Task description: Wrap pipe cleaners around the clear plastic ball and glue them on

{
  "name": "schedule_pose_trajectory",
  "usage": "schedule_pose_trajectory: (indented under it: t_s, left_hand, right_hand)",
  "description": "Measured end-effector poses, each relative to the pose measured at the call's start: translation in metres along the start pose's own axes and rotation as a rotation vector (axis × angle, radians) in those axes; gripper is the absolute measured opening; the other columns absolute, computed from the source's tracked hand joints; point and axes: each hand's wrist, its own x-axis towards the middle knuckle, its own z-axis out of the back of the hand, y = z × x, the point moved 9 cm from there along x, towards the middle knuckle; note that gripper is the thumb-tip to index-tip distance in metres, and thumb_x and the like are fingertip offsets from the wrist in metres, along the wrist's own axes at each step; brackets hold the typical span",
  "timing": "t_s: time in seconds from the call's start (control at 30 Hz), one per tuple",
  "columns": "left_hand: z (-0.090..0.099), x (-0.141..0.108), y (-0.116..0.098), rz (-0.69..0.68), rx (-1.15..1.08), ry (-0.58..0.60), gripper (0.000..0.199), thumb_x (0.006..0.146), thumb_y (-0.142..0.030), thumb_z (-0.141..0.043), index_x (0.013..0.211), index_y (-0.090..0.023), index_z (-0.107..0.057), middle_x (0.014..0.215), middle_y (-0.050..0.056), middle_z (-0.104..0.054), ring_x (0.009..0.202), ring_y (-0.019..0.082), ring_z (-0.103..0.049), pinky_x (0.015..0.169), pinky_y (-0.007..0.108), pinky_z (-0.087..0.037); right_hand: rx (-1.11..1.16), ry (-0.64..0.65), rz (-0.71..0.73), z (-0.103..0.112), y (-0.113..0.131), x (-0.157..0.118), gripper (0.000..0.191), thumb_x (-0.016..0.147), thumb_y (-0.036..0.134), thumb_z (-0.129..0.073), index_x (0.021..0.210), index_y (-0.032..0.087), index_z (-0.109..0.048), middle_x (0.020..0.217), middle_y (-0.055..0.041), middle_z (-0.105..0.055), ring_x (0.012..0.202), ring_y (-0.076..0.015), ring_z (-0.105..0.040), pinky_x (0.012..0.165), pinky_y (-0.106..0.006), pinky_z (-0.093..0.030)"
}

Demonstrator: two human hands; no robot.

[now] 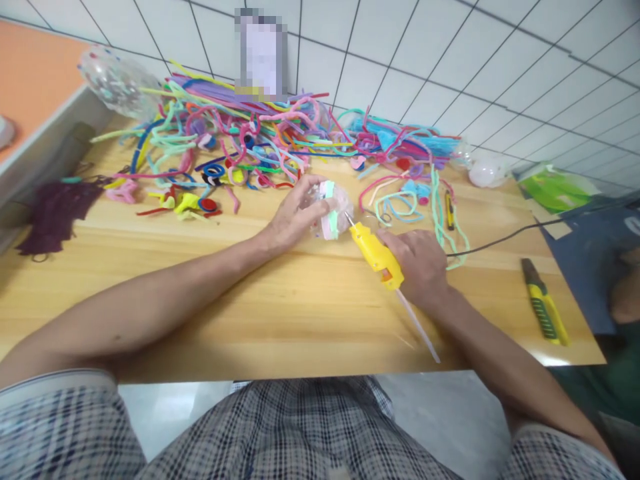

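Note:
My left hand (300,212) is closed round a clear, roundish plastic piece (343,203) with pink and mint-green strips across it. In my right hand (417,263) is a yellow glue gun (377,255), its metal tip touching or almost touching the right side of the clear piece. A long translucent glue stick (419,327) sticks out of the gun's back end, pointing down and right. Both hands are above the middle of the wooden table (280,313).
Colourful pipe cleaners (230,133) lie heaped along the tiled wall. Pliers (545,303) and a small yellow cutter (449,211) lie on the right. A black cord (505,237) crosses the right side. Dark red cloth (63,210) lies at left. A person's arm (627,293) shows at the right edge.

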Motion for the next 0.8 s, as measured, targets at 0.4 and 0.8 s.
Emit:
schedule_pose_trajectory:
  t_s: [0.4,0.8]
  left_hand:
    - [-0.003,-0.007,0.0,0.053,-0.009,-0.052,0.045,0.088,-0.05,-0.08,0.124,-0.026,-0.067,0.103,0.002,-0.074,0.087,0.02,-0.068,0.076,0.031,-0.058]
    - [-0.022,0.01,0.005,0.101,-0.003,-0.143,0.044,0.091,-0.056,-0.078,0.121,-0.026,-0.065,0.111,0.002,-0.075,0.099,0.021,-0.072,0.091,0.035,-0.06]
  right_hand:
    - [0.022,0.043,-0.091,-0.023,-0.012,-0.013,0.054,0.117,0.056,-0.047,0.162,0.031,-0.06,0.102,-0.01,-0.081,0.087,-0.0319,-0.07,0.08,-0.049,-0.052]
    - [0.013,-0.031,-0.066,-0.011,-0.036,-0.016,0.05,0.117,0.057,-0.051,0.149,0.026,-0.075,0.098,-0.0097,-0.08,0.089,-0.0297,-0.07,0.079,-0.047,-0.052]
